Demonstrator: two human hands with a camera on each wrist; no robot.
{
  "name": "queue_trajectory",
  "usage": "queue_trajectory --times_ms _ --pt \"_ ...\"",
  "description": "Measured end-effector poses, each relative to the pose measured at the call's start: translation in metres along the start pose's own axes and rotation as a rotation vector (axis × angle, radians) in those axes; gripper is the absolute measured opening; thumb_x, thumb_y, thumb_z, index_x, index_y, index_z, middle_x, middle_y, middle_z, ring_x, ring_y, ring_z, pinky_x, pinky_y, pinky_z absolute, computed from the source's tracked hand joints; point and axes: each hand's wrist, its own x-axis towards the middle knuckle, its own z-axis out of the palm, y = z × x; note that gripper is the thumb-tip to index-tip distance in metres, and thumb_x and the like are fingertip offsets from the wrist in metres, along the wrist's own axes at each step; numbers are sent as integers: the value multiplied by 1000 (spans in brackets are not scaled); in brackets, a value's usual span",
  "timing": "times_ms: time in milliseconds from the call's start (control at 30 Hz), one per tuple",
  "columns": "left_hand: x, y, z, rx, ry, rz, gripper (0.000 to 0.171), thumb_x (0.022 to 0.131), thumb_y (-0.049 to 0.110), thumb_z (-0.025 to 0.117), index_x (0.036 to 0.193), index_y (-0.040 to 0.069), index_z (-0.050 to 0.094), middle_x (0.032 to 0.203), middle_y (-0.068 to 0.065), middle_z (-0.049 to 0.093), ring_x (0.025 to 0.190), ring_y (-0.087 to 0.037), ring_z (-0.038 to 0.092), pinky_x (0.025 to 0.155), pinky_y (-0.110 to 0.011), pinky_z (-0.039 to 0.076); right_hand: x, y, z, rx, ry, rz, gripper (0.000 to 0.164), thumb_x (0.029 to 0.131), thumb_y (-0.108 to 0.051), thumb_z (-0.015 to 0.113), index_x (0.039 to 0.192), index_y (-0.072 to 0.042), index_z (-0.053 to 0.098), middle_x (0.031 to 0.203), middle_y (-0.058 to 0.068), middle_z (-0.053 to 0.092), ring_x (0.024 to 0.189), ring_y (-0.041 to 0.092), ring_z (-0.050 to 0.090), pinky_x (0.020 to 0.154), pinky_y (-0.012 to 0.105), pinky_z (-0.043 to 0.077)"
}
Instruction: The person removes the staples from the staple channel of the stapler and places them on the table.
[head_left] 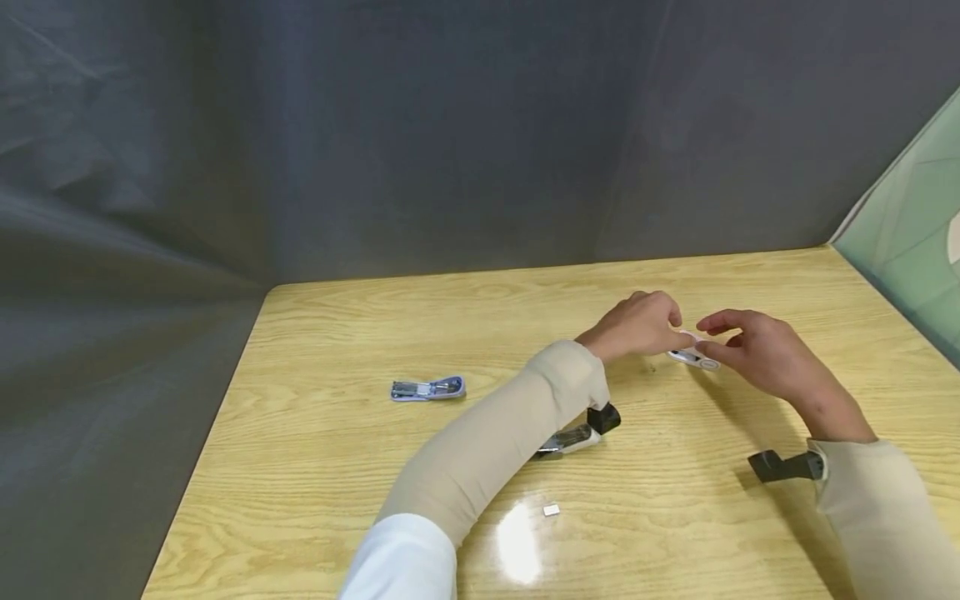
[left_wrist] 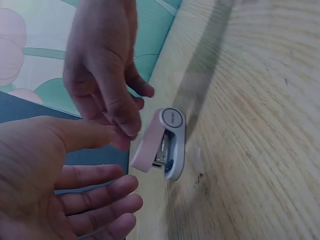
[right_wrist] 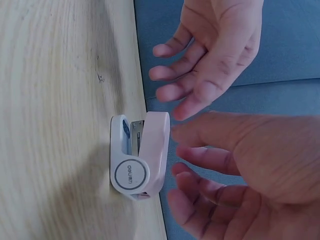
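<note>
A small pink-and-white stapler stands on the table, its pink top arm raised at an angle over the white base. My left hand hovers beside it, fingers spread and relaxed, as the left wrist view shows. On the other side is my right hand, its fingers loosely bent. The right thumb is right by the pink arm; whether it touches cannot be told. Neither hand grips the stapler. Both thumbs come close together above it.
A blue stapler lies on the wooden table to the left. Partly under my left sleeve is a pale stapler with a dark part. Nearer me sits a small strip of staples. Dark cloth hangs behind the table.
</note>
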Motion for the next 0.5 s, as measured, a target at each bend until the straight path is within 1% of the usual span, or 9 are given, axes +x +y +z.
queue_trajectory --times_ms 33,100,133,200,233,267,367,500 --pt "0 1 0 -14 3 0 27 95 48 73 109 26 76 101 15 71 81 -3 55 73 -19 45 0 0 0 -3 -3 1 28 97 -11 73 116 8 67 111 34 66 84 40 70 59 34 50" --pt "0 2 0 -43 2 9 25 95 48 73 103 25 77 91 16 71 76 -2 55 69 -18 44 0 -1 0 -10 -4 2 27 96 -10 73 116 8 68 110 33 67 83 39 70 59 34 50" --pt "0 3 0 -50 -3 19 24 95 47 73 97 24 78 81 14 69 68 -3 53 64 -18 43 0 -1 0 -13 -2 0 26 96 -9 73 115 8 68 110 32 67 83 39 70 59 34 49" --pt "1 4 1 -64 -16 26 28 96 45 71 83 20 73 62 10 57 56 -6 43 56 -20 37 1 -2 1 -16 -2 -5 26 96 -9 73 115 8 68 109 32 67 82 37 70 59 34 49" --pt "1 5 1 -67 -17 21 31 96 44 71 77 20 69 58 10 50 53 -6 38 53 -20 34 1 -3 1 -14 -5 -7 26 96 -8 73 115 7 68 109 32 68 82 37 70 59 34 49" --pt "1 5 2 -64 -22 18 33 96 43 72 74 19 66 57 8 44 51 -6 33 51 -21 31 1 -3 2 -13 -10 -8 25 96 -9 73 116 7 68 108 31 68 82 37 70 59 34 49" --pt "1 4 4 -49 -49 -3 39 96 41 72 69 18 56 57 5 33 50 -8 26 49 -23 25 1 -4 4 4 -36 1 26 97 -9 73 116 7 68 109 31 67 82 36 70 60 35 50" --pt "1 -1 9 -42 -69 -28 43 95 40 72 70 17 47 59 5 32 49 -8 25 47 -23 23 0 -5 7 26 -51 13 26 96 -10 74 116 6 68 109 29 68 83 34 70 61 34 50"
